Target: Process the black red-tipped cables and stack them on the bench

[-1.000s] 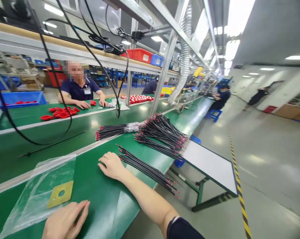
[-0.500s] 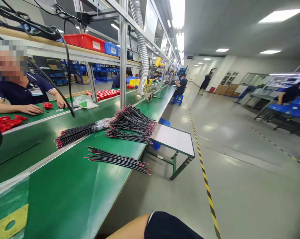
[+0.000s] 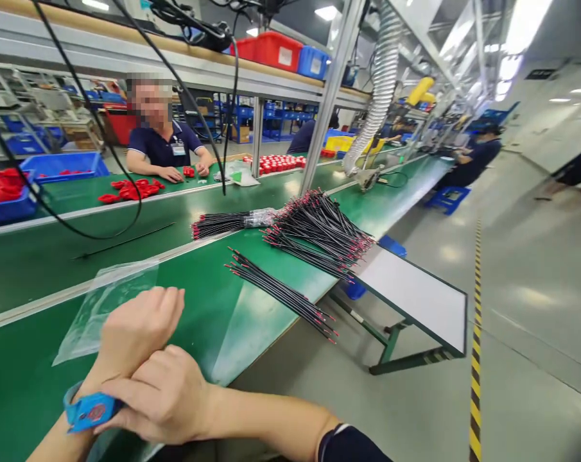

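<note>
A blue wrist strap (image 3: 92, 410) sits around my left wrist. My right hand (image 3: 167, 394) pinches its edge between thumb and fingers, lying across the left forearm. My left hand (image 3: 138, 324) is curled into a loose fist, its back towards me; no object shows in it, though the palm is hidden. Beneath and behind it, a clear plastic bag (image 3: 112, 292) lies flat on the green bench (image 3: 201, 301). Farther right are a small row of black cables (image 3: 280, 292) with red ends, a big fanned pile of cables (image 3: 319, 234), and a bundle (image 3: 223, 223) wrapped in clear film.
A white-topped side table (image 3: 415, 298) adjoins the bench's right edge. Across the bench a co-worker (image 3: 162, 144) sits by red parts (image 3: 133, 190) and blue bins (image 3: 66, 167). Black cables (image 3: 189, 96) hang down in front. A metal post (image 3: 331, 96) and a silver duct (image 3: 379, 83) rise beyond.
The view has swung left, so the bench things appear farther right. Both my hands have come into view, the right one on the wrist strap. The yellow plate has left the view.
</note>
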{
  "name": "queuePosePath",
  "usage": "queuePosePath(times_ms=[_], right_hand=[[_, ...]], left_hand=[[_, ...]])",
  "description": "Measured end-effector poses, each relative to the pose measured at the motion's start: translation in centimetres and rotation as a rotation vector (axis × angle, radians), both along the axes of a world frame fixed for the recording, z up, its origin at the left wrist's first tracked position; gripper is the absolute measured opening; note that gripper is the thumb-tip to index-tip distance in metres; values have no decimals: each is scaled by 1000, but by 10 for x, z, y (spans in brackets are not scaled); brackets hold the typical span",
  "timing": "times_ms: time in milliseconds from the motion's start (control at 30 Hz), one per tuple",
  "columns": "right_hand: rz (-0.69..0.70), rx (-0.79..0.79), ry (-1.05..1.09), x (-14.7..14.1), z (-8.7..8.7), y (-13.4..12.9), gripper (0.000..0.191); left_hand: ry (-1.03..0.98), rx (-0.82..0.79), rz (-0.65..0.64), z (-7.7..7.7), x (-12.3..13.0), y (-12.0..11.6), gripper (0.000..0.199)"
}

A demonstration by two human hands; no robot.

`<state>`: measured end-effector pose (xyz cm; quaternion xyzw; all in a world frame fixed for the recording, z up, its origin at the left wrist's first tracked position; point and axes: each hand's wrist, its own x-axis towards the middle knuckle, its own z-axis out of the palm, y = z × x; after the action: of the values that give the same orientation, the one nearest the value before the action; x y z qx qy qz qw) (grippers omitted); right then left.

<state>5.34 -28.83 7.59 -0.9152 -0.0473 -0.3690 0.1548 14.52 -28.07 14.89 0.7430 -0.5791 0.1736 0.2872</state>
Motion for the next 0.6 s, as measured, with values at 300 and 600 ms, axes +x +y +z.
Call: queuePosePath(times_ms=[300,600], right_hand=[[-550,119,177,-51,29,-135,69],[-745,26,458,-84,-31,-206,34]], left_hand=[[-351,45,94,-36,43,33,23],[120,-70,353,-58,112,82,26]])
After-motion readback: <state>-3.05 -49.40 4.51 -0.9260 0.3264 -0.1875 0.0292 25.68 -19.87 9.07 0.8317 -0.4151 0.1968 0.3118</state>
